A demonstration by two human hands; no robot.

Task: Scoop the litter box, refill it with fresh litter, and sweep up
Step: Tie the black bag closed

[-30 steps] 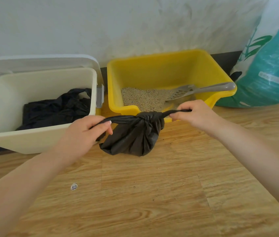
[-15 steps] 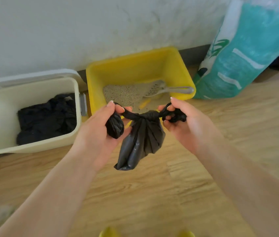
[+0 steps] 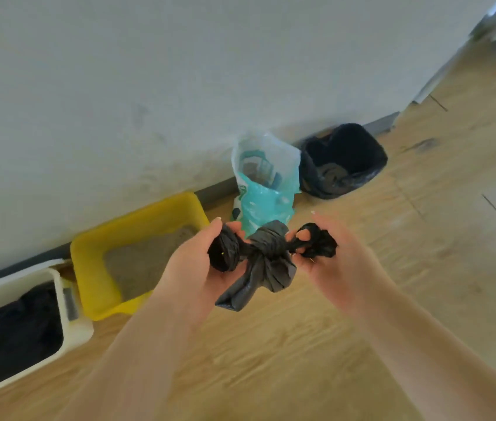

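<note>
A small knotted black waste bag hangs in the air between both hands. My left hand grips its bunched left end and my right hand grips its right end. Behind and to the left, the yellow litter box with grey litter sits against the wall. The teal and white litter sack stands open to its right. The scoop is not visible.
A cream bin with a black liner stands at the left on the wooden floor. A black-lined bin sits against the wall right of the sack. The white wall ends in a corner at the upper right.
The view has risen and swung right, so the boxes now sit lower left. Both hands lifted the knotted bag higher, and the black-lined bin on the right came into view.
</note>
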